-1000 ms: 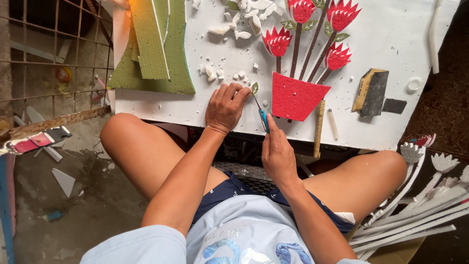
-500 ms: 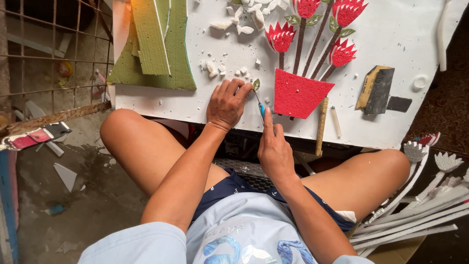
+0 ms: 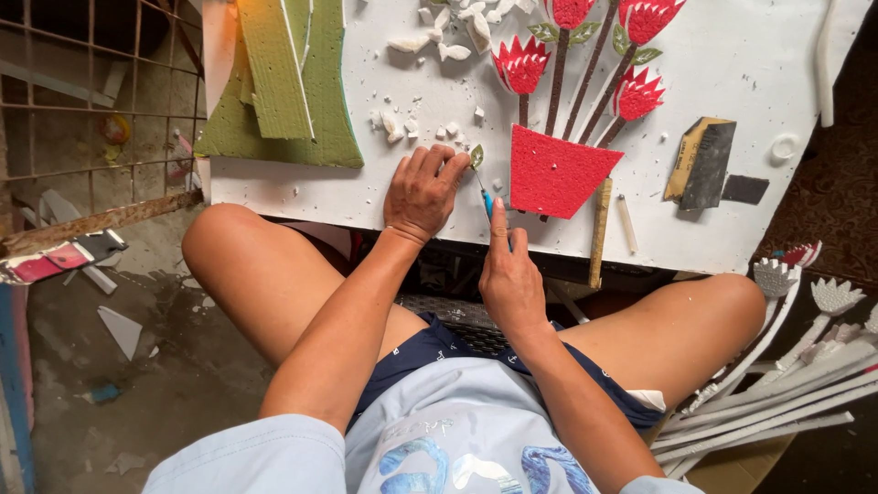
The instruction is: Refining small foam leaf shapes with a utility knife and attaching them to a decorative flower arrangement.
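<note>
White board [image 3: 732, 91] edge, hands [image 3: 425, 187] [image 3: 508, 274] trimming green leaf [image 3: 476, 156]

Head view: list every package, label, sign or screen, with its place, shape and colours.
None in view: no package, label, sign or screen.
White board: holds a red foam pot and red flowers.
Left hand: on the board, pinching a small green leaf.
Right hand: holds a blue knife.
</note>
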